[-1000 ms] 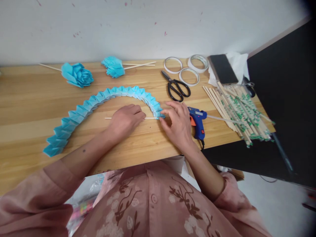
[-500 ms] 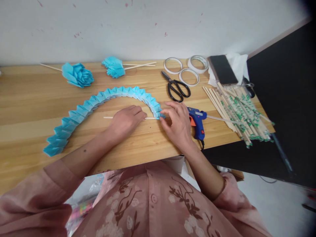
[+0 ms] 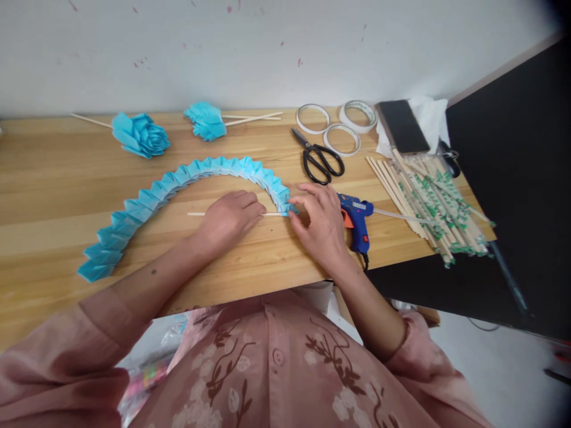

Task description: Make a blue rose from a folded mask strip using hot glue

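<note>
Paper rose (image 3: 141, 137), blue, upper left on the wood tabletop (image 3: 49, 190), on a thin stick. Blue folded-paper strip (image 3: 182, 174) arcs from left of centre, up and over, down to mid-frame; right end sits at the right hand. Second paper flower (image 3: 206, 122), upper centre-left, with pale sticks pointing right.

Left hand (image 3: 231, 217), centre: fingers bunched together, closed down on a thin wooden stick (image 3: 273, 214), which runs under the hand to the strip's right end. Thumb hidden.

Right hand (image 3: 319, 223), just right of centre: thumb and index nearly closed, strip's end pinched between; other fingers loosely bent, slightly spread.

Black-handled scissors (image 3: 310, 146) above it, blades a bit apart. Three tape rolls (image 3: 357, 126) clustered upper right of centre.

Blue hot-glue gun (image 3: 359, 226), just beside right hand, red trigger, glue stick out the back.

Phone (image 3: 404, 126), upper right, on white tissue (image 3: 435, 119). Loose chopsticks (image 3: 392, 190) below, then green-printed wrapped chopsticks (image 3: 450, 211) at right.
</note>
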`<state>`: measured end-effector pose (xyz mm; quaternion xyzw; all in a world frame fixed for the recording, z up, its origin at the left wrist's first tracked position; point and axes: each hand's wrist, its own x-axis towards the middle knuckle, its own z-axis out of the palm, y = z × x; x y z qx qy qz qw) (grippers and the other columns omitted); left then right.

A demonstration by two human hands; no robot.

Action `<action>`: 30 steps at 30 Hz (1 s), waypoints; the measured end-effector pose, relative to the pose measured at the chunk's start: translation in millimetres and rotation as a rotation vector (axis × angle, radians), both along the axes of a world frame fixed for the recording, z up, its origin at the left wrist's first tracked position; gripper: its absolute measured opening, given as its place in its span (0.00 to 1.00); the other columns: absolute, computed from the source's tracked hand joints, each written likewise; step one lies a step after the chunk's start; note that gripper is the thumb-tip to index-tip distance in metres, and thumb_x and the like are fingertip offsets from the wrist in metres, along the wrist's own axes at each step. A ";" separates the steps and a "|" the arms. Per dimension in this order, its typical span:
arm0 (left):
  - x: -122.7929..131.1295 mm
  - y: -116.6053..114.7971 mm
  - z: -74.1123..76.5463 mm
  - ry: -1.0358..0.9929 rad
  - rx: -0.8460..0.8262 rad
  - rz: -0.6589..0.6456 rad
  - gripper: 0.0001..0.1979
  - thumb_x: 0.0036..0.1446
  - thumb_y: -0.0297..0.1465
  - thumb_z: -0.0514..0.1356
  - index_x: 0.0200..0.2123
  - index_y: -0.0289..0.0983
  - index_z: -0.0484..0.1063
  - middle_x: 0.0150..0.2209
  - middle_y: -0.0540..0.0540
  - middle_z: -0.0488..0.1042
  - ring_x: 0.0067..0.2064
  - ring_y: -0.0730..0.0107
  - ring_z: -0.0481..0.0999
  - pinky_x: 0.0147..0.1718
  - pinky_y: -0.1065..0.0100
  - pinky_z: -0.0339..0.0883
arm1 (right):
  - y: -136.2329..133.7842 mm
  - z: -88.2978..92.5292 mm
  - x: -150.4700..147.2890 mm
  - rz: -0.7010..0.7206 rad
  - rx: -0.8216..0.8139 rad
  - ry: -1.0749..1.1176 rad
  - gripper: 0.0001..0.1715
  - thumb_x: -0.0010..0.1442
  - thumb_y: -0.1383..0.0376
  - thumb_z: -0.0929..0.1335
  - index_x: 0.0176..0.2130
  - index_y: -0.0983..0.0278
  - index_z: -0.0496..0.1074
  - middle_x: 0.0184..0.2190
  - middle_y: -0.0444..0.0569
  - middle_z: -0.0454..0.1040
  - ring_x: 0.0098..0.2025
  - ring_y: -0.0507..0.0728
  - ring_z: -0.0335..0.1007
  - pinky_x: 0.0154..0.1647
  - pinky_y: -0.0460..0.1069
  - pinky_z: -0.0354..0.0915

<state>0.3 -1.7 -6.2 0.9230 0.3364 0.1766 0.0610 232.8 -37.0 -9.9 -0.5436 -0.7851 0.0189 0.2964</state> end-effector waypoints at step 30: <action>0.0 1.3 -4.5 -0.034 -0.020 -0.023 0.20 0.75 0.33 0.47 0.36 0.35 0.76 0.36 0.42 0.77 0.39 0.62 0.74 0.41 0.62 0.68 | 3.5 7.5 7.6 0.087 0.048 -0.061 0.08 0.70 0.62 0.66 0.39 0.58 0.75 0.51 0.50 0.78 0.58 0.61 0.71 0.68 0.64 0.57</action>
